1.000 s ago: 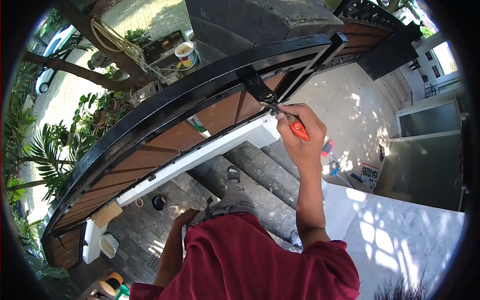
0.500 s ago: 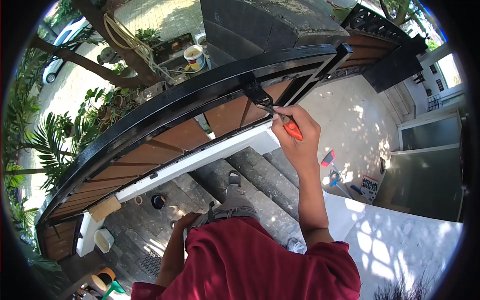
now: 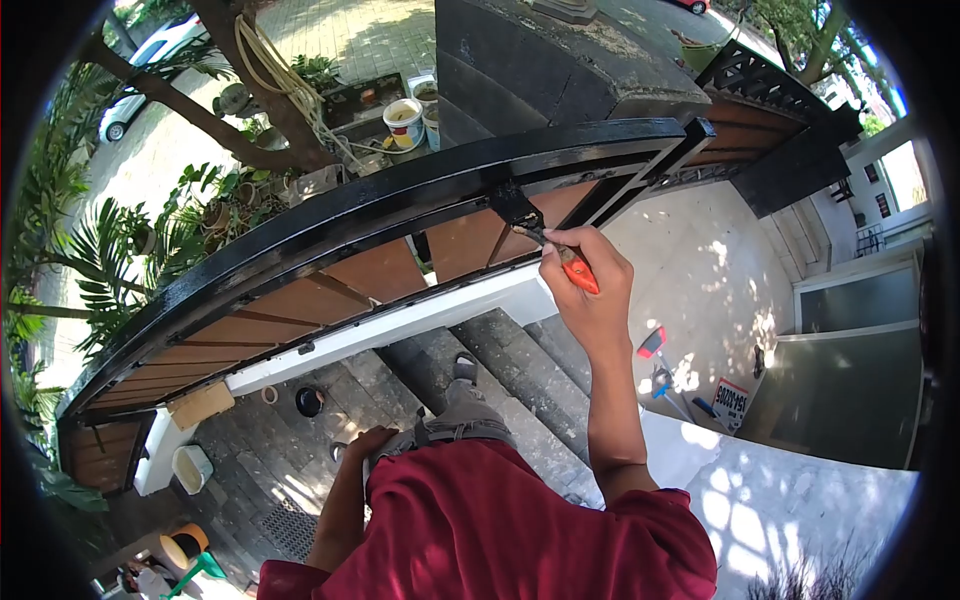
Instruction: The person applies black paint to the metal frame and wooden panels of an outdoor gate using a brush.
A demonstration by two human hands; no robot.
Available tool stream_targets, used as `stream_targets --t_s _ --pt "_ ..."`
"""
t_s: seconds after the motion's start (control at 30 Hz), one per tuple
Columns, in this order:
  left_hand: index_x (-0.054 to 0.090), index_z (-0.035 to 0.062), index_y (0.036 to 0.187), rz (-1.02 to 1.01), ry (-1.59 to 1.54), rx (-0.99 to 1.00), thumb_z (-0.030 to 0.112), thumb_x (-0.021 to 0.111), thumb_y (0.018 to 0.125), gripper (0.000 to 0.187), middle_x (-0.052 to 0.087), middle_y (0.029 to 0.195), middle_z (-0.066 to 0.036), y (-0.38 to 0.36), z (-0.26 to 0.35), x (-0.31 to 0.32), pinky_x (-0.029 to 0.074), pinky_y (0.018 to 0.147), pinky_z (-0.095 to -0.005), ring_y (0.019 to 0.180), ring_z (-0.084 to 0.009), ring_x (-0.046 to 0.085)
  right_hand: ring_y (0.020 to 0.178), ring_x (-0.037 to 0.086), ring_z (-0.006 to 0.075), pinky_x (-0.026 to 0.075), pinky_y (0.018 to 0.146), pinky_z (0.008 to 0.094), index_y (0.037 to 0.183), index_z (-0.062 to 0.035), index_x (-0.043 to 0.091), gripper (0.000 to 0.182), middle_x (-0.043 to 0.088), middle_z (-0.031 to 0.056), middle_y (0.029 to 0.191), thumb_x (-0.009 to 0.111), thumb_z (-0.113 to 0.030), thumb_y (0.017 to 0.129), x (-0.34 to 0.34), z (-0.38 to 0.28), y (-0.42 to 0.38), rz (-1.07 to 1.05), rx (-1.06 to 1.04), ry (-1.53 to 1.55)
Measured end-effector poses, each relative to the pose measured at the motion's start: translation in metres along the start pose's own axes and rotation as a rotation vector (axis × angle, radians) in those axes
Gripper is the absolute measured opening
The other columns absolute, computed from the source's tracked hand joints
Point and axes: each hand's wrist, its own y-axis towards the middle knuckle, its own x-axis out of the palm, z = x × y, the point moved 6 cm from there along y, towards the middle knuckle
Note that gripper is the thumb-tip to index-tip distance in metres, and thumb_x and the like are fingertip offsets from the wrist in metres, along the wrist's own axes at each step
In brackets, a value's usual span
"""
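Note:
My right hand (image 3: 592,278) grips a paintbrush (image 3: 577,272) by its red-orange handle, the fingers pinched near its ferrule. Its dark, paint-coated bristles (image 3: 514,204) touch the inner side of the gate's curved black metal frame (image 3: 420,168). The frame looks glossy, with brown panels (image 3: 375,275) set below its top rail. Down at my left side, my left hand (image 3: 372,440) lies on my grey trousers (image 3: 465,415) near the hip, holding nothing that I can see; its fingers look stretched out.
Dark stone steps (image 3: 520,370) run under me. Beyond the gate stand paint buckets (image 3: 403,122), a tree trunk (image 3: 285,90) and potted plants. A stone pillar (image 3: 560,65) rises behind the rail. A broom (image 3: 652,342) and a sign (image 3: 731,402) lie at right; a black bowl (image 3: 309,402) sits below.
The whole view has shifted, so the gate sits lower in it. My right hand and the brush have slid slightly left along the frame, bristles still against it. My left hand stays put.

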Motion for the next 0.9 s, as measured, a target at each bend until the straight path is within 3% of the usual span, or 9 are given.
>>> stream_targets --t_s 0.1,0.17,0.3,0.37,0.67,0.73,0.9 --pt "0.055 0.0194 0.138 0.005 -0.027 -0.038 0.033 0.035 0.1 0.045 0.055 0.136 -0.013 -0.015 0.015 -0.01 0.036 0.11 -0.0432 0.129 -0.0307 0.049 0.068 0.064 0.0213 0.049 0.063 0.0299 0.093 0.0019 0.066 0.014 0.066 0.0133 0.081 0.07 0.0 0.079 0.001 -0.004 0.001 -0.009 0.012 -0.002" --pt "0.055 0.0203 0.137 0.002 -0.032 -0.049 0.034 0.035 0.1 0.045 0.055 0.136 -0.013 -0.021 0.023 -0.017 0.036 0.11 -0.0433 0.13 -0.0309 0.049 0.062 0.051 0.0078 0.041 0.058 0.0226 0.094 0.0017 0.068 0.012 0.06 0.0052 0.071 0.069 0.001 0.081 0.004 -0.001 0.001 0.017 -0.001 0.035" --pt "0.055 0.0214 0.137 -0.004 0.026 -0.044 0.035 0.035 0.1 0.045 0.055 0.137 -0.012 -0.017 0.017 -0.01 0.037 0.11 -0.0442 0.129 -0.0308 0.049 0.062 0.051 0.0076 0.041 0.058 0.0225 0.093 0.0018 0.068 0.012 0.06 0.0051 0.071 0.069 0.0 0.081 0.004 -0.004 0.0 0.016 -0.032 0.016" --pt "0.055 0.0213 0.138 0.0 0.026 -0.049 0.035 0.035 0.099 0.045 0.055 0.136 -0.012 -0.015 0.015 -0.011 0.037 0.109 -0.0445 0.129 -0.0308 0.05 0.068 0.064 0.0207 0.049 0.062 0.029 0.093 0.002 0.065 0.015 0.066 0.0129 0.081 0.071 -0.001 0.079 0.004 -0.002 0.0 0.002 -0.002 -0.007" --pt "0.054 0.0224 0.138 -0.019 0.031 -0.047 0.035 0.035 0.099 0.045 0.055 0.136 -0.013 -0.015 0.012 -0.007 0.037 0.109 -0.0453 0.13 -0.0306 0.048 0.062 0.06 0.0164 0.046 0.059 0.0273 0.092 0.0019 0.066 0.014 0.064 0.0111 0.076 0.071 -0.001 0.08 0.006 0.001 0.002 0.005 0.041 0.02" --pt "0.051 0.0318 0.141 -0.046 -0.075 -0.058 0.046 0.034 0.1 0.046 0.048 0.144 -0.011 -0.007 -0.002 0.001 0.029 0.111 -0.0599 0.138 -0.0317 0.04 0.061 0.059 0.0156 0.046 0.058 0.027 0.092 0.0021 0.066 0.014 0.064 0.0111 0.075 0.071 -0.001 0.08 0.003 -0.002 0.002 -0.001 0.053 0.005" --pt "0.051 0.0319 0.14 -0.029 -0.1 -0.012 0.046 0.034 0.1 0.046 0.048 0.144 -0.012 0.017 -0.023 0.019 0.028 0.111 -0.0597 0.138 -0.0332 0.04 0.059 0.056 0.014 0.044 0.056 0.0264 0.091 0.0023 0.066 0.013 0.062 0.0107 0.072 0.071 -0.002 0.08 0.007 0.007 0.003 0.011 0.087 0.042"
